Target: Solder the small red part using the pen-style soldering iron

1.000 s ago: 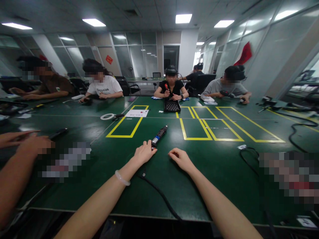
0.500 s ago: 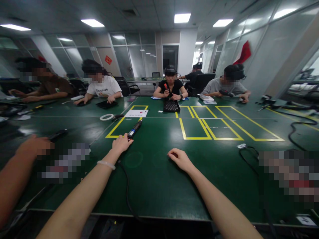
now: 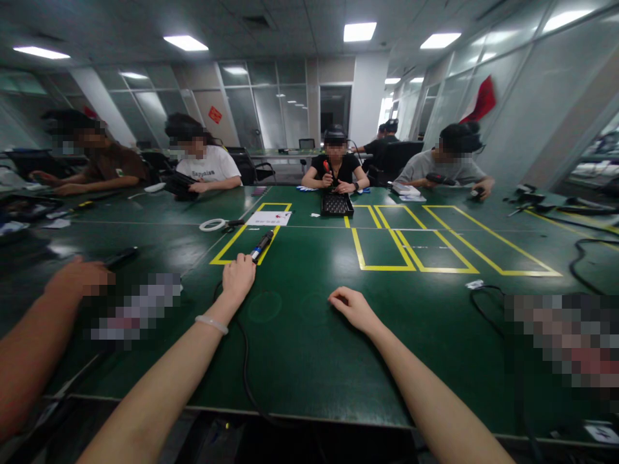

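Observation:
My left hand [image 3: 238, 277] is closed round the rear of a black electric screwdriver [image 3: 264, 245] with a blue band. The tool's front end points away from me, over the edge of a yellow taped rectangle [image 3: 227, 262]. A black cable [image 3: 245, 361] runs from near my left wrist toward the table's front edge. My right hand [image 3: 355, 308] rests on the green table [image 3: 300, 361] with its fingers curled in, and nothing shows in it.
At the left, a co-worker's hand [image 3: 80, 278] is by a black tool [image 3: 120, 258]. A white sheet [image 3: 269, 218] and a white cable coil [image 3: 211, 225] lie ahead. Across the table, a person works over a black tray [image 3: 337, 205]. Cables [image 3: 486, 290] lie at the right.
My left hand has turned slightly and covers more of the screwdriver's rear. My right hand stays curled on the table. Across on the left, the person in white has lifted a dark object.

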Available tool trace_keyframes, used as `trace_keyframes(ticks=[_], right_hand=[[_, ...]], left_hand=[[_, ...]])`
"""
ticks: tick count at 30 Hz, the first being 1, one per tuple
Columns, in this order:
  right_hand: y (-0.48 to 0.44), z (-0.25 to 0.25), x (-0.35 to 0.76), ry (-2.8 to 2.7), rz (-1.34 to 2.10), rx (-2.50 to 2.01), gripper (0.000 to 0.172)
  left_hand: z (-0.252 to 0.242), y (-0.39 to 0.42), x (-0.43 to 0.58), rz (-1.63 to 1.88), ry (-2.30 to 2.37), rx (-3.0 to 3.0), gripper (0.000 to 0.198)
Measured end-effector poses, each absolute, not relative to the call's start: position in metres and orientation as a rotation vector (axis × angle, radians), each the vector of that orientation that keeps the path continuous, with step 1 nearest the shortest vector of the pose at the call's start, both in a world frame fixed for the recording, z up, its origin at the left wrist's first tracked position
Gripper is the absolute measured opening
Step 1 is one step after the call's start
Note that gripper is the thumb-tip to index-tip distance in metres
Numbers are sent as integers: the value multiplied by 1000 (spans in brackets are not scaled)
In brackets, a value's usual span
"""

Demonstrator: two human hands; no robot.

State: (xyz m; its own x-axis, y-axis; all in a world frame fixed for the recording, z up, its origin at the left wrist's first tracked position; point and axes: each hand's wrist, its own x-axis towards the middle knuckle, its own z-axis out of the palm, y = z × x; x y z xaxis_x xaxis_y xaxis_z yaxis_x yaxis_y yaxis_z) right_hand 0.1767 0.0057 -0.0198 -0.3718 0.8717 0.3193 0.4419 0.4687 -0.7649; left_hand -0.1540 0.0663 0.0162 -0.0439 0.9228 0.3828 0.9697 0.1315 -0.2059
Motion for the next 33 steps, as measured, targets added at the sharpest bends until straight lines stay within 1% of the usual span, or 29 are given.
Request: trace_keyframes(ticks=[4,8,10,14,17,19,22,26,29,33], right_hand=[[5,-19,176,-1997,759,-1090,14],[5,-20,176,-2006,759,-1076,14],[6,-20,176,-1999,770,-1068,14],[6,-21,175,-1915,861,-1034,16],[6,-21,173,-1822,993,-950,27],[5,-20,171,-1818,1064,-888,31],[1,-15,169,-1871,1109,-811,28],[-5,-8,166,-1880,1167,-790,22],[-6,-7,166,-1856,1182,-825,20],[1,-12,168,-1827,1071,-988,25]], left_hand=[[25,66,-153,-196,-2035,-1792,36],[39,57,-126,-415,-1929,-1847,30],[43,49,-101,-560,-1937,-2068,28],[36,32,-45,-972,-1988,-2854,27],[28,20,-20,-1345,-1868,-3262,38],[24,13,-16,-1472,-1848,-3449,50],[22,7,-19,-1469,-1849,-3654,62],[19,6,-23,-1420,-1880,-3699,63],[15,8,-23,-1426,-1923,-3639,61],[12,10,-22,-1496,-1820,-3491,46]])
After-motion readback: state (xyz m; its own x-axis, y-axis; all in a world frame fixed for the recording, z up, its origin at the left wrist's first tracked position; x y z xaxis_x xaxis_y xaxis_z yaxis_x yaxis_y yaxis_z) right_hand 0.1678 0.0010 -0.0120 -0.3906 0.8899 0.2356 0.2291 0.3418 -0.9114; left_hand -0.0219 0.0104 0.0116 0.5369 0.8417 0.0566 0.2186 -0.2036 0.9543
